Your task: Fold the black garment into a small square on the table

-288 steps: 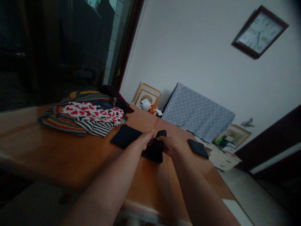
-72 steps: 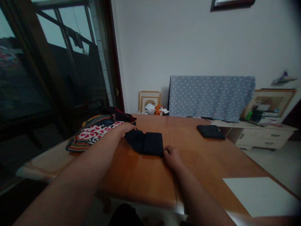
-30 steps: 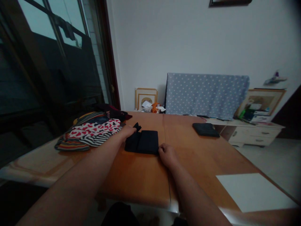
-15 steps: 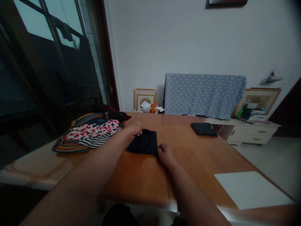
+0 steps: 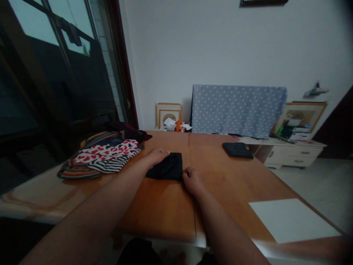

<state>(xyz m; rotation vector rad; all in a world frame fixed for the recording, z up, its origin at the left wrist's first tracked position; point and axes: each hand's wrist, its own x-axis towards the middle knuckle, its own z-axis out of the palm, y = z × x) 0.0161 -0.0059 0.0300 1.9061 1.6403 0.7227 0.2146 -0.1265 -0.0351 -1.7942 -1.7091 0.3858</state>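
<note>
Both of our hands were on one folded black cloth (image 5: 167, 166) that lay flat on the wooden table (image 5: 154, 206), about midway between its near and far edges and just left of the seam running down the tabletop. Our left hand (image 5: 157, 155) rested on the cloth's far left corner, fingers stretched out flat and unclenched, pressing rather than gripping. Our right hand (image 5: 192, 180) sat at the cloth's near right corner with fingers curled in; whether they pinched the fabric we could not tell. A pile of patterned clothes (image 5: 102, 154) lay just left of the cloth, toward the table's left edge. A second folded dark cloth (image 5: 237, 149) sat well apart near the far right edge, and a white sheet (image 5: 292, 220) lay at the near right corner. Bare wood stretched between the cloth and the near edge, and to its right.
</note>
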